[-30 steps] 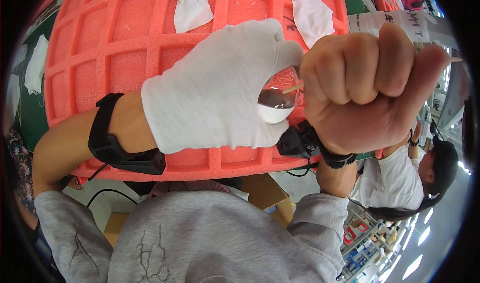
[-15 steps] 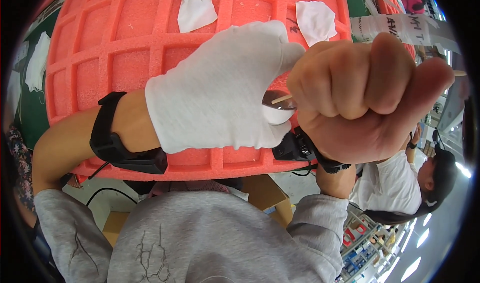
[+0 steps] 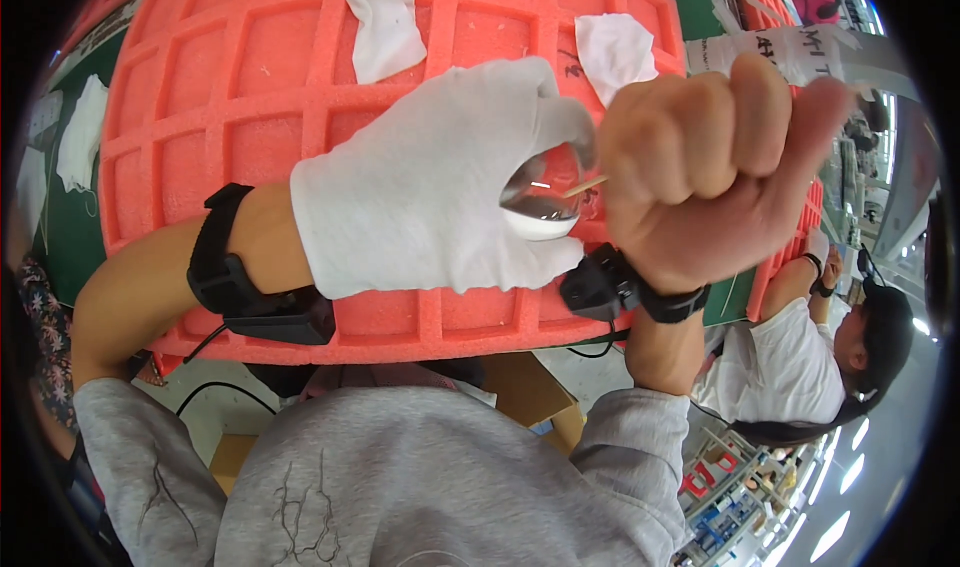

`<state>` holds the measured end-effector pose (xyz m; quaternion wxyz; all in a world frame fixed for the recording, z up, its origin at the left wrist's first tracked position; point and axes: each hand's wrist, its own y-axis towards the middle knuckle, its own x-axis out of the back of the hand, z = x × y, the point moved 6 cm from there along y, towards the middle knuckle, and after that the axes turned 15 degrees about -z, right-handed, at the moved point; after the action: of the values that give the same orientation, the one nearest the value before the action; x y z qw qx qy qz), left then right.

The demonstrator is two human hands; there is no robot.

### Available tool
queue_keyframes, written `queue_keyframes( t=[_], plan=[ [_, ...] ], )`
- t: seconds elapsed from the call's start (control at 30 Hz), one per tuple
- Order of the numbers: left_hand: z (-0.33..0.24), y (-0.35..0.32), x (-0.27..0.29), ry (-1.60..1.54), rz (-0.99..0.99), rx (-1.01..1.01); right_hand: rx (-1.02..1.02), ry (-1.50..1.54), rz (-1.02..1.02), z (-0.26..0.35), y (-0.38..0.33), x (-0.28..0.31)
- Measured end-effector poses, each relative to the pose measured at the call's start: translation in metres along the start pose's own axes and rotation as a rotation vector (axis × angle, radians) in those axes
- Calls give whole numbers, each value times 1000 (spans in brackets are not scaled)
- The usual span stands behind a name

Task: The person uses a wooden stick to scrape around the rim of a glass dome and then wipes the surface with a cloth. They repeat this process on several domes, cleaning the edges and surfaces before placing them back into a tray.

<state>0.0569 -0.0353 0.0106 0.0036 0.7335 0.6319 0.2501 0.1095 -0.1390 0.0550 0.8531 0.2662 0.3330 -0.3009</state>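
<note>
A white glove covers my left hand (image 3: 420,187), whose fingers curl around a rounded, glossy piece (image 3: 545,205). This piece looks see-through or mirror-like, with a white lower side; the glove hides much of it. My bare right hand (image 3: 715,172) is closed in a fist, palm side up, around a thin wooden stick (image 3: 588,185). The stick's light tip pokes out on the left and meets the glossy piece, or lies just over it. Both hands are above a red foam tray (image 3: 268,42) with square pockets.
Two white cloths, one at the top middle (image 3: 382,32) and one further right (image 3: 612,55), lie on the foam. Another white cloth (image 3: 82,137) is at the left on the green table. A co-worker in white (image 3: 780,367) sits at the right.
My right fist has shifted a little left and looks smaller. More of the stick and the glossy piece shows between my hands. My left hand has barely moved.
</note>
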Motion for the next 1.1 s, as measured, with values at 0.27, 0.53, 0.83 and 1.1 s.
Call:
queue_keyframes(
  t=[0.27,0.53,0.83,1.1],
  plan=[
    [10,3,8,-209,85,-8,-28,155,-41,23,-7,33],
    [-8,0,28,-59,-79,120,-16,-61,-240,15,-13,13],
    [-12,8,4,131,91,-118,79,-335,-158,9,-14,2],
    [-29,-5,17,349,74,-118,361,-297,-85,10,-10,1]
  ],
)
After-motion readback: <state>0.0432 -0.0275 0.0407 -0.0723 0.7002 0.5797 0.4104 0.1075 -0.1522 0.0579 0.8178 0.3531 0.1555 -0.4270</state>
